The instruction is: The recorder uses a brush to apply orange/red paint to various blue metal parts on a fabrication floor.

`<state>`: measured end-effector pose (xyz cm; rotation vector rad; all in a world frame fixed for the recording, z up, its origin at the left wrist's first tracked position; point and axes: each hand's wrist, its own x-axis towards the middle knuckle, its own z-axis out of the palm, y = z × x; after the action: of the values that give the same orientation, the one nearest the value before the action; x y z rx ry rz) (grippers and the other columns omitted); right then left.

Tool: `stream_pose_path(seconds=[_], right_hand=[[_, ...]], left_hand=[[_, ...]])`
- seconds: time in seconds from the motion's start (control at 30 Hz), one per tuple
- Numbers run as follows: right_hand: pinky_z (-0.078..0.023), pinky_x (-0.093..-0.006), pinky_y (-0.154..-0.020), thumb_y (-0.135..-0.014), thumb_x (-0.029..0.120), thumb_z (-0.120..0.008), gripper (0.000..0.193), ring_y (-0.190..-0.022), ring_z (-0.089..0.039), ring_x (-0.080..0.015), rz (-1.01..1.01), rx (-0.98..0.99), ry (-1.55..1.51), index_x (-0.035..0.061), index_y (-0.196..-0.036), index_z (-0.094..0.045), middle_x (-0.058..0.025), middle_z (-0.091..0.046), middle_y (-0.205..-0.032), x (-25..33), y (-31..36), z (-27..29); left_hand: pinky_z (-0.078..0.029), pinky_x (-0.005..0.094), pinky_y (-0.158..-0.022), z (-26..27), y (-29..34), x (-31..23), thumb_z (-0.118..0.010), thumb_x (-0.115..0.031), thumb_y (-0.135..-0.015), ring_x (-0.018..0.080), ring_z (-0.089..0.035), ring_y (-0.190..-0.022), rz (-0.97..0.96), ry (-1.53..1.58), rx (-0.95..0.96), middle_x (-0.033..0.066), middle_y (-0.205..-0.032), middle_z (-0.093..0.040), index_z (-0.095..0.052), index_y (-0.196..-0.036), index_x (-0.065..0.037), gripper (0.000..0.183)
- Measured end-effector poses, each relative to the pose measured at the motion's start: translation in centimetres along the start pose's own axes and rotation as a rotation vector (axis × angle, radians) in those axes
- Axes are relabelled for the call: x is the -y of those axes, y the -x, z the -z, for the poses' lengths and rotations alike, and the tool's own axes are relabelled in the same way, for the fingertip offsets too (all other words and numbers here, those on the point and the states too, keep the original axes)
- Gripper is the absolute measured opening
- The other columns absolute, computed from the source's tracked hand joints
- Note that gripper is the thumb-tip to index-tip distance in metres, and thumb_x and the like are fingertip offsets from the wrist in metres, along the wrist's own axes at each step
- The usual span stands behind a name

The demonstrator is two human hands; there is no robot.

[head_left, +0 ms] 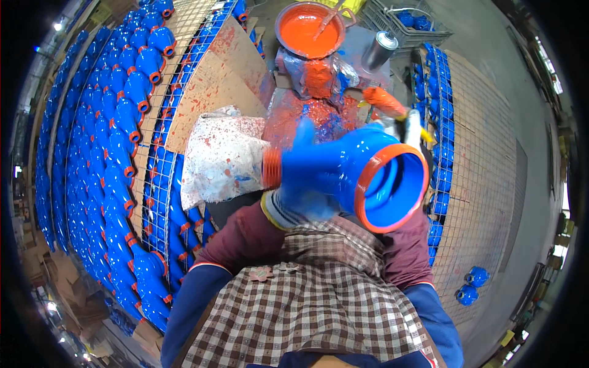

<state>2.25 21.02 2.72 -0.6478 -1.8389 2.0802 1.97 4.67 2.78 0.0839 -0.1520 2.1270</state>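
A glossy blue pipe fitting [350, 162] is tilted in front of my chest, its wide hollow mouth turned to the lower right. Orange-red paint rings that mouth, and the threaded end on its left is the same colour. My left hand [307, 196], in a blue-stained knit glove, is wrapped round the fitting's neck, somewhat blurred. Behind the mouth, my right hand [413, 129] is partly hidden; its white glove closes on a paintbrush [385, 102] with an orange-coated end and a yellow part of the handle showing.
An orange paint pan [310, 30] with a stirrer stands ahead, beside a spray can [380, 50]. Stacked blue fittings [101, 153] fill the left. A paint-spattered cloth [221, 156] lies near my left arm. Wire mesh [478, 184] over board and a grey crate [408, 24] are on the right.
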Motion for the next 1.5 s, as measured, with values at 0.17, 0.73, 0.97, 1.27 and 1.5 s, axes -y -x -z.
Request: stream_pose_path(seconds=[0.17,0.73,0.97,1.27,1.5], right_hand=[[-0.046,-0.0228,-0.064,-0.094,0.024,-0.059,0.024,-0.065,-0.056,-0.0118,0.316,-0.049,-0.129,0.0025,-0.104,-0.061,-0.0032,-0.06,-0.082,2.5,-4.8,3.5],[-0.044,-0.0336,-0.051,-0.079,0.014,-0.07,0.034,-0.063,-0.056,-0.0227,1.337,0.276,1.317,0.0257,-0.111,-0.068,-0.0051,-0.061,-0.081,5.0,-3.3,3.4],[-0.044,-0.0304,-0.054,-0.074,0.011,-0.077,0.019,-0.061,-0.057,-0.0206,1.035,0.228,0.876,0.0117,-0.092,-0.07,-0.0053,-0.062,-0.073,5.8,-0.4,4.2],[-0.047,-0.0361,-0.075,-0.084,0.015,-0.063,0.015,-0.086,-0.058,-0.0235,0.774,0.267,0.15,0.0041,-0.09,-0.055,-0.0133,-0.059,-0.091,2.7,-0.3,6.3],[-0.048,-0.0414,-0.092,-0.096,0.024,-0.054,0.025,-0.104,-0.059,-0.0265,-0.305,0.384,-0.94,0.009,-0.116,-0.055,-0.0133,-0.059,-0.116,-3.7,-0.5,2.8]], left_hand=[[-0.048,0.0363,-0.094,2.0,0.1,-1.6,-0.072,-0.038,-0.078,0.0226,-0.054,-0.117,-0.006,-0.486,-0.207,0.0119,-0.129,-0.053,-0.038,-0.139,-0.008,0.076],[-0.05,0.0413,-0.07,-0.3,-0.4,-0.9,-0.073,-0.021,-0.06,0.029,-0.058,-0.087,-0.269,-2.731,-0.117,0.0078,-0.104,-0.058,-0.057,-0.111,-0.012,0.055],[-0.049,0.0419,-0.085,0.1,0.2,-1.4,-0.081,-0.021,-0.053,0.0319,-0.057,-0.101,-0.352,-2.449,-0.241,0.0116,-0.111,-0.057,-0.052,-0.118,-0.01,0.072],[-0.038,0.0377,-0.105,2.8,2.6,-2.2,-0.086,-0.017,-0.055,0.0223,-0.046,-0.125,-0.204,-1.049,-0.203,0.0088,-0.135,-0.044,-0.029,-0.144,-0.006,0.107],[-0.045,0.0453,-0.097,4.1,2.1,1.5,-0.075,-0.059,-0.07,0.0293,-0.052,-0.117,-0.064,-0.317,0.054,0.0137,-0.132,-0.05,-0.036,-0.14,-0.006,0.096]])
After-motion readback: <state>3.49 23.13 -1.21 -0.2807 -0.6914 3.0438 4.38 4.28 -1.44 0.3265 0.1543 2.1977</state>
